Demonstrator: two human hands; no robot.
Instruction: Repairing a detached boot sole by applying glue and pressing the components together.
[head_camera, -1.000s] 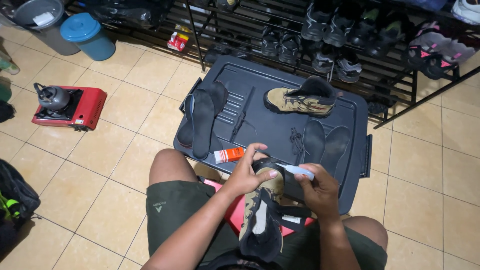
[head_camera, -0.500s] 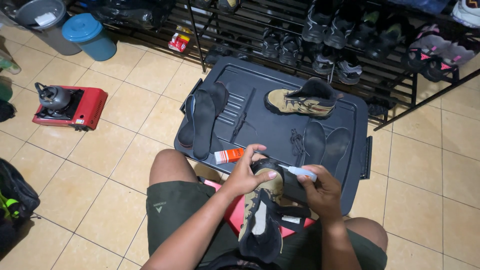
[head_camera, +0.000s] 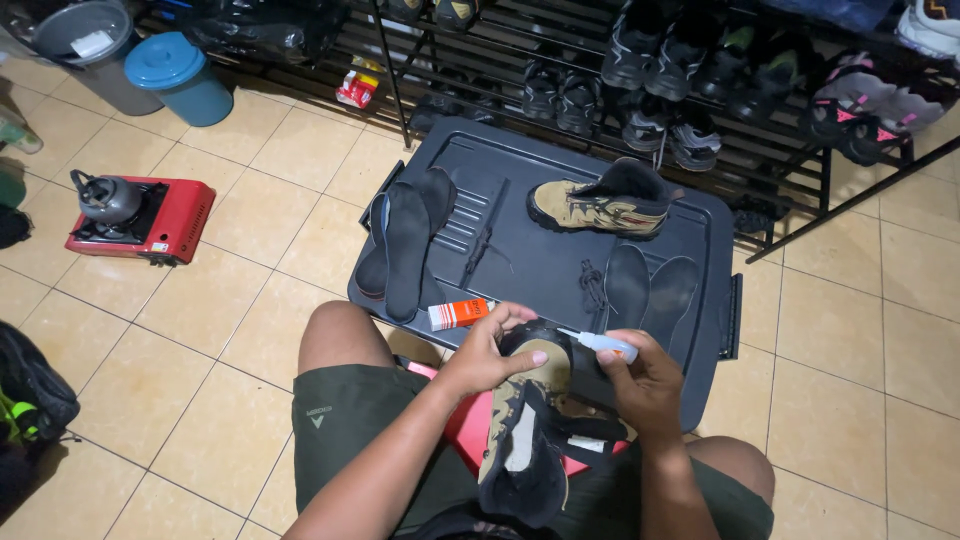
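holding glue tube (head_camera: 605, 345) over boot (head_camera: 528, 425)

dim warm light, sharp focus

The tan boot (head_camera: 525, 430) in the lap looked of matt suede with a black rubber sole, the glue tube (head_camera: 605, 345) of smooth white plastic, the dark bin lid (head_camera: 560, 250) of ribbed, faintly glossy plastic, the floor (head_camera: 240, 290) of smooth glazed tile, the far rack (head_camera: 780, 160) of black metal.
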